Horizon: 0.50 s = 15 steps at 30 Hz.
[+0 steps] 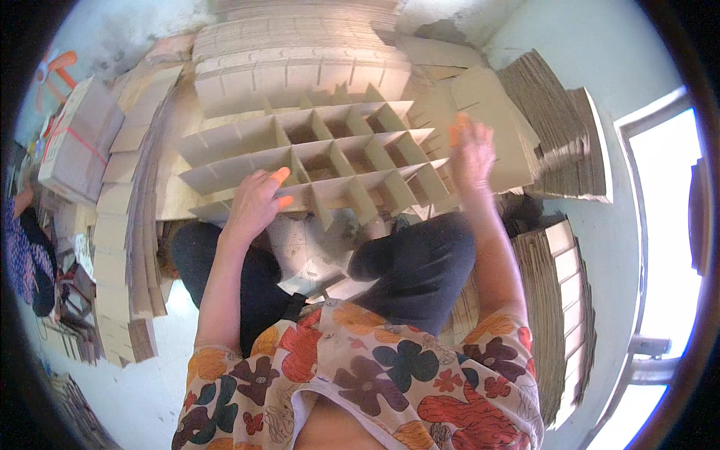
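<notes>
A partition grid of slotted cardboard strips (pixel 352 187) stands in front of me, its crossed strips forming several open cells. At its near left, my left hand (pixel 255 201) pinches the nearest long strip. Orange covers sit on its thumb and a fingertip, one on each side of the strip's top edge. My right hand (pixel 474 156) is just beyond the grid's right end, over flat cardboard sheets (pixel 499 124). Its fingers, also with orange covers, point away and are slightly blurred; whether they hold a piece cannot be made out.
Behind the grid rises a tall stack of slotted strips (pixel 300 75). More cardboard stacks stand at right (pixel 551 112), lower right (pixel 544 300) and left (pixel 124 225). A box with red strapping (pixel 79 146) is at far left, near another person (pixel 30 255). A bright window (pixel 667 195) is at right.
</notes>
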Available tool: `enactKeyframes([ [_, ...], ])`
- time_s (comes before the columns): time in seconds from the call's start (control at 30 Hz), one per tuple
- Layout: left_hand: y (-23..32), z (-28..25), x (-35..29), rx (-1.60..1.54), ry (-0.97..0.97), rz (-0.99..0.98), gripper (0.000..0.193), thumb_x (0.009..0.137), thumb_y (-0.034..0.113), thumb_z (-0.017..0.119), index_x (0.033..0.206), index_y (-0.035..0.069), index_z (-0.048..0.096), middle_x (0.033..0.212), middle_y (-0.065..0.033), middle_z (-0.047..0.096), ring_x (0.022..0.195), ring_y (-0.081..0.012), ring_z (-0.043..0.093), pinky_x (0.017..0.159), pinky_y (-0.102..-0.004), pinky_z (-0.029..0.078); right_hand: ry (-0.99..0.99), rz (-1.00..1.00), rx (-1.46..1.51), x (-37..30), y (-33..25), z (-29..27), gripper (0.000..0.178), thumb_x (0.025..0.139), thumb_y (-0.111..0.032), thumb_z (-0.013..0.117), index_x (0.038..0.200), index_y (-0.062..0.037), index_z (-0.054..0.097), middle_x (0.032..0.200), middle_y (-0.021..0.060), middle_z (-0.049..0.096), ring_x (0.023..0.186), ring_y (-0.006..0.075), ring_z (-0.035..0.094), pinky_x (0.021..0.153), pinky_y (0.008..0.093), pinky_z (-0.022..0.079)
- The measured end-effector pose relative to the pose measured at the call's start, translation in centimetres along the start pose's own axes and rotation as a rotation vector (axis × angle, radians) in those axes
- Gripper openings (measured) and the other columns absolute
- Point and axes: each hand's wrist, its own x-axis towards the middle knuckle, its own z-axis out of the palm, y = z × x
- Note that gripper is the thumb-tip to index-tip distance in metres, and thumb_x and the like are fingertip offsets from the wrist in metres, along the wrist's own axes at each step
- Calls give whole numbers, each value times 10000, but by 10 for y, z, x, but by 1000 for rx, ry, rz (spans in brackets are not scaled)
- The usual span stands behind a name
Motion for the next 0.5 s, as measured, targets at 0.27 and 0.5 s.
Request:
enactKeyframes([
  [0.27, -8, 7, 1, 69, 123, 75, 434, 691, 147, 722, 1085, 8, 607, 1024, -140, 643, 985, -301, 564, 853, -390, 433, -470, 456, -267, -1, 133, -8, 627, 676, -368, 776, 1124, -9, 523, 1126, 192, 565, 1074, 366, 523, 844, 482, 444],
  [0.5, -6, -6, -3, 111, 142, 50, 419, 682, 136, 738, 1063, 7, 618, 1018, -142, 645, 983, -298, 568, 848, -396, 435, -392, 557, -136, 10, 152, -12, 523, 679, -451, 751, 946, -33, 588, 945, 206, 647, 943, 359, 614, 764, 448, 487],
])
